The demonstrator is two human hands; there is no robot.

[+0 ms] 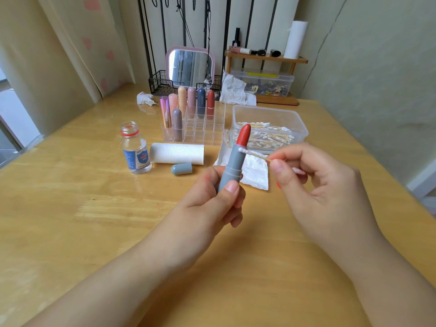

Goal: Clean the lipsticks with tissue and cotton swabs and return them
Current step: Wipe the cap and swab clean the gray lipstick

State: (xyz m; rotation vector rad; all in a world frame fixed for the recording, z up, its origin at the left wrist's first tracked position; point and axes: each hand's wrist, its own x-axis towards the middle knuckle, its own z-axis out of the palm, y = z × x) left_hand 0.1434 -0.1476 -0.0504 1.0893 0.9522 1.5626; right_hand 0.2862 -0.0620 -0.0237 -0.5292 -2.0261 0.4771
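Observation:
My left hand [214, 199] grips an uncapped grey lipstick [232, 165] upright, its red bullet extended at the top. My right hand [313, 182] pinches a cotton swab [251, 154] whose white tip touches the rim of the grey tube just under the red bullet. The grey cap [181, 168] lies on the table. A flat white tissue [253, 169] lies behind the lipstick. A clear organizer [205, 131] holds several capped lipsticks. A clear box [271, 114] holds several cotton swabs.
An open small bottle [135, 151] stands at the left beside a tissue roll [177, 154] lying on its side. Crumpled tissues [145, 98], a mirror [190, 67] in a wire basket and a small wooden shelf [266, 59] stand at the back of the wooden table [94, 220].

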